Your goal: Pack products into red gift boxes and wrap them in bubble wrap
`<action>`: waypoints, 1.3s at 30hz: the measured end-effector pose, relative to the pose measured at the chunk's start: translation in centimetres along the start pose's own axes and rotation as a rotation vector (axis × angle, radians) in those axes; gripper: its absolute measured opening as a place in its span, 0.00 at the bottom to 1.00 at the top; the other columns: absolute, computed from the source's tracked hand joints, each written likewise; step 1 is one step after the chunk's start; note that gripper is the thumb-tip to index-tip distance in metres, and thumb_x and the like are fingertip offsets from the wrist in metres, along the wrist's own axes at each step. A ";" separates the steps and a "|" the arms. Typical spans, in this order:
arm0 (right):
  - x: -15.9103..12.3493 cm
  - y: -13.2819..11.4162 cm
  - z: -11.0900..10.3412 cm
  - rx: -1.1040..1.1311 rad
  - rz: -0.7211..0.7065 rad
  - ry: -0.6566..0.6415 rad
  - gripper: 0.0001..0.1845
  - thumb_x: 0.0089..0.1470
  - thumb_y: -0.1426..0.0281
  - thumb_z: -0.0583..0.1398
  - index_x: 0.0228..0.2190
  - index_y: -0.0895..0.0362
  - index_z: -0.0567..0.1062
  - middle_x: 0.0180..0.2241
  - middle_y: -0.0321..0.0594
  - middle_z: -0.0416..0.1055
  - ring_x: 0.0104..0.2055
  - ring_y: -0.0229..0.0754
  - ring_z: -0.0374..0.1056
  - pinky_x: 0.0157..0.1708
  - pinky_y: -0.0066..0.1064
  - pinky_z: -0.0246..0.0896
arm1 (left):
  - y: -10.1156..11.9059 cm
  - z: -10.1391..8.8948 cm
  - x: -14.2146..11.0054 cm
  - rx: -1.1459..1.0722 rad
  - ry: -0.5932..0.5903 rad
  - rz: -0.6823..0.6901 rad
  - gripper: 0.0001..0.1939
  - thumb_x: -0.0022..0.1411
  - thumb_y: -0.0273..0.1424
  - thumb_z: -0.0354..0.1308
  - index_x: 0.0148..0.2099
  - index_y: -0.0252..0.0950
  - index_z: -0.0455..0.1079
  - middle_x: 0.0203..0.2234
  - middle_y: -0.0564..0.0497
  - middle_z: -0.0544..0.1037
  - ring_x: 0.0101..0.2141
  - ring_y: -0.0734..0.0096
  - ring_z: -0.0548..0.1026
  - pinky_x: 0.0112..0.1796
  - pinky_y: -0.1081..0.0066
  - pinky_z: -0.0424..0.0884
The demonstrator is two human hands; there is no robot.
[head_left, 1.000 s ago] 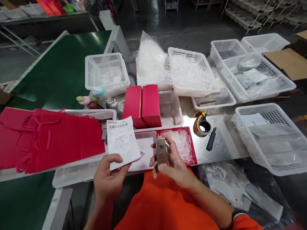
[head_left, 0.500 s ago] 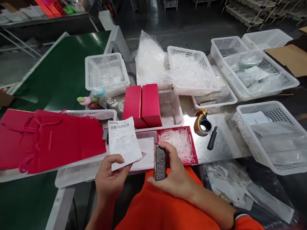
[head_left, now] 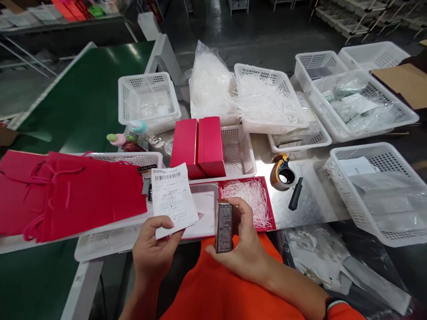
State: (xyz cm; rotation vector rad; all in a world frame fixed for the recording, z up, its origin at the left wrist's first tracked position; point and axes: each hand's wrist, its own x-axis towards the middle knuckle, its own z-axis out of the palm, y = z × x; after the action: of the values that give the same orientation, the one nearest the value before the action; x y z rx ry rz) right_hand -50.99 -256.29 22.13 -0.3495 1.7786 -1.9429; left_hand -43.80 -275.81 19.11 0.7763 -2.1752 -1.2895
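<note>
My left hand (head_left: 151,253) pinches a white printed slip with a barcode (head_left: 173,198) by its lower edge. My right hand (head_left: 245,249) is wrapped round a small dark upright carton (head_left: 223,226), its printed side turned towards me. Both are held over the table's near edge, just in front of an open red gift box (head_left: 271,213) filled with white shredded paper (head_left: 250,198). The box's grey-lined lid (head_left: 205,209) lies to its left. Two closed red boxes (head_left: 202,146) stand behind.
Red paper bags (head_left: 66,191) lie stacked on the left over a white basket. White baskets (head_left: 376,191) with bagged items and shredded paper fill the back and right. A tape dispenser (head_left: 282,171) and a black marker (head_left: 295,194) rest on the steel table. A green belt runs at left.
My right hand has turned the small carton from its plain face to its dark printed side and drawn it slightly nearer. The slip in my left hand has barely moved.
</note>
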 end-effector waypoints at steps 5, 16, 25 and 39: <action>-0.2 -0.3 0.0 -0.008 0.010 -0.003 0.41 0.41 0.77 0.64 0.55 0.48 0.55 0.36 0.32 0.66 0.28 0.34 0.63 0.27 0.27 0.62 | 0.6 0.3 -0.2 0.004 0.013 -0.038 0.14 0.45 0.35 0.70 0.30 0.38 0.67 0.25 0.56 0.76 0.16 0.80 0.69 0.16 0.81 0.68; 0.1 -0.1 0.1 -0.011 0.014 0.009 0.40 0.41 0.75 0.64 0.55 0.48 0.56 0.34 0.33 0.65 0.29 0.36 0.63 0.27 0.28 0.63 | -0.2 -0.1 0.2 0.024 -0.037 0.020 0.16 0.44 0.37 0.71 0.30 0.38 0.68 0.24 0.56 0.75 0.15 0.81 0.68 0.14 0.83 0.65; 0.2 0.1 -0.4 0.065 0.062 0.007 0.46 0.41 0.75 0.65 0.58 0.46 0.52 0.44 0.37 0.65 0.38 0.38 0.67 0.37 0.32 0.68 | 0.7 0.7 -0.2 -0.040 -0.026 -0.068 0.18 0.48 0.37 0.72 0.41 0.38 0.76 0.35 0.49 0.82 0.29 0.68 0.81 0.28 0.75 0.79; 0.1 9.7 -7.1 -0.527 -0.236 0.375 0.30 0.58 0.66 0.60 0.59 0.55 0.59 0.46 0.47 0.70 0.46 0.47 0.72 0.46 0.43 0.70 | 0.8 0.8 -0.8 -0.441 -0.011 -0.325 0.23 0.50 0.41 0.73 0.43 0.38 0.69 0.25 0.47 0.84 0.27 0.52 0.84 0.34 0.57 0.82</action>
State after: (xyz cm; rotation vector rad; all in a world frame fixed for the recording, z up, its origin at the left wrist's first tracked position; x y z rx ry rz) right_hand -52.90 -250.59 11.71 -0.4006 2.6047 -1.7430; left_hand -43.95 -274.48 19.39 0.9568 -1.7165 -1.8528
